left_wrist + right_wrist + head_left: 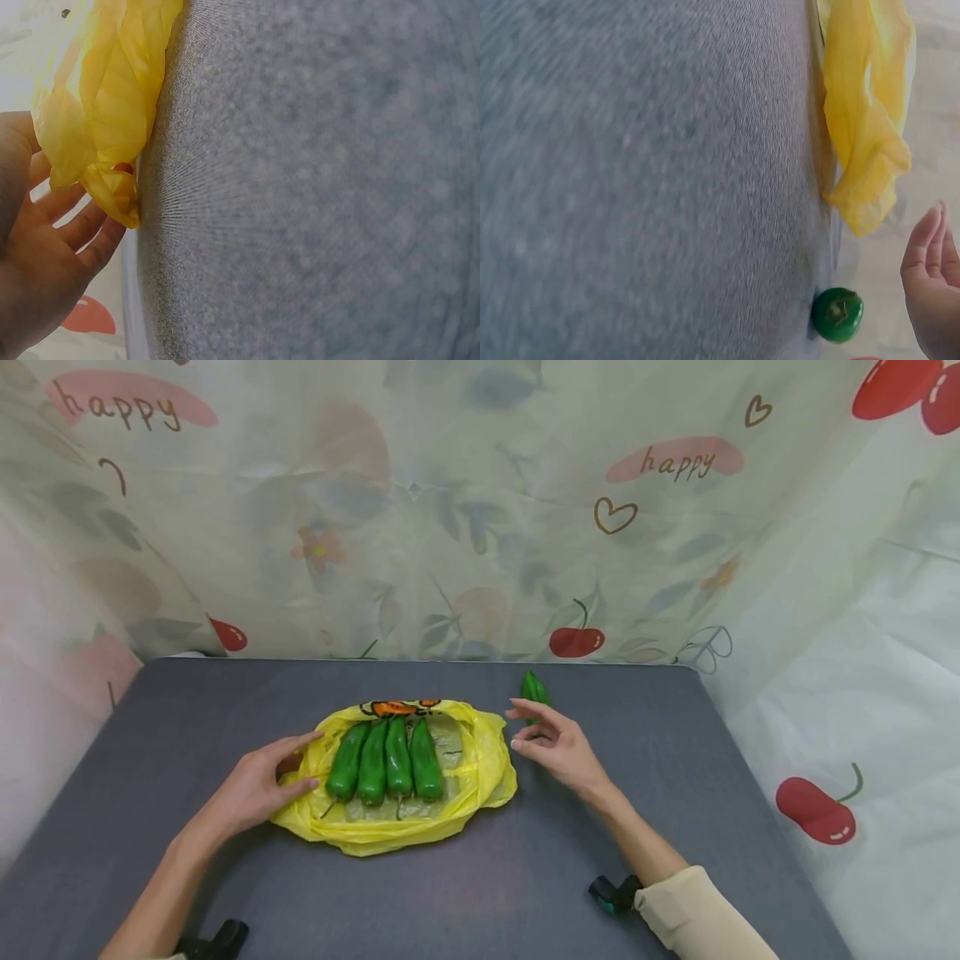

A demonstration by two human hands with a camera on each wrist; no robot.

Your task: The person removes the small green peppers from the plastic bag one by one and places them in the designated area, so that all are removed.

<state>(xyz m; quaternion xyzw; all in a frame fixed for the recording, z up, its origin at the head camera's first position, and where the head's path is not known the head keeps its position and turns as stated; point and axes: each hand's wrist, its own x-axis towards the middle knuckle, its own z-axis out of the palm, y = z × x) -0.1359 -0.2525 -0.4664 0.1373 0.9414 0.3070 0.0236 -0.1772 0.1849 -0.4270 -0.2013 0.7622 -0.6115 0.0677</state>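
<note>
A yellow plastic bag [480,752] lies spread open on the table. Several green peppers [426,764] lie side by side on it, stems toward the near side. At the bag's left edge is my left hand [258,781], thumb and fingers apart, touching the plastic; the left wrist view shows its fingers [101,247] extended beside the bag's corner. My right hand [558,747] hovers just right of the bag, fingers loosely bent and holding nothing. Behind its fingertips, another green pepper [532,687] lies on the table, partly hidden by the hand.
The dark grey table [465,902] has its far edge against a hanging curtain [450,527] printed with cherries and hearts. More of this pale sheeting [862,710] closes off the right side. Black wrist devices [617,893] sit on both forearms.
</note>
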